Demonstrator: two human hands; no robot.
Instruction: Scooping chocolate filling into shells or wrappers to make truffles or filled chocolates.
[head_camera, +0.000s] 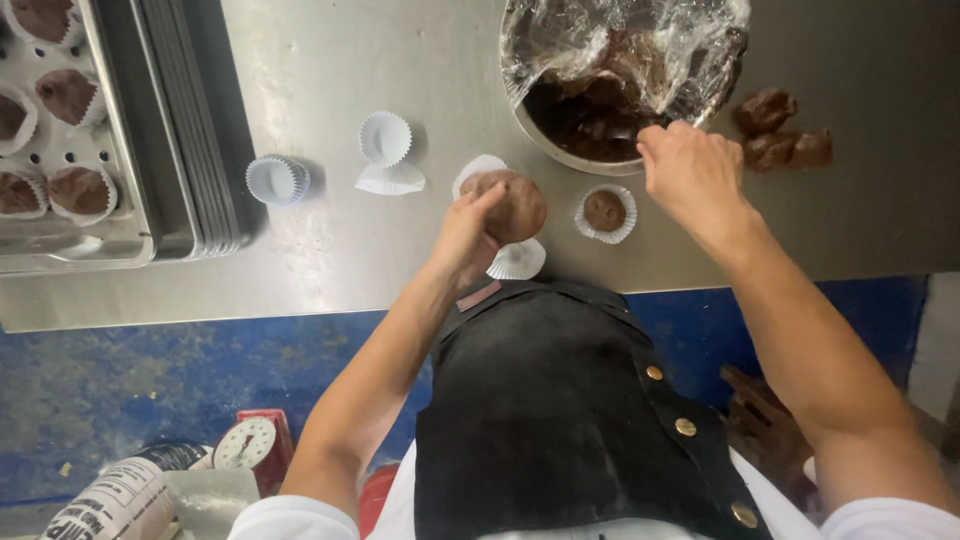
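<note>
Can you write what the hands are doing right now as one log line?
left hand: holds brown dough ball | right hand: at metal bowl of brown dough | white paper cup with dough: between hands, on steel table

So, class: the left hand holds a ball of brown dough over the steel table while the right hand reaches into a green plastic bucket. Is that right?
Not quite. The head view shows the right hand at a metal bowl lined with clear film, not a green bucket. The left hand does hold the dough ball.

Left hand grips dough ball; right hand at bowl.
</note>
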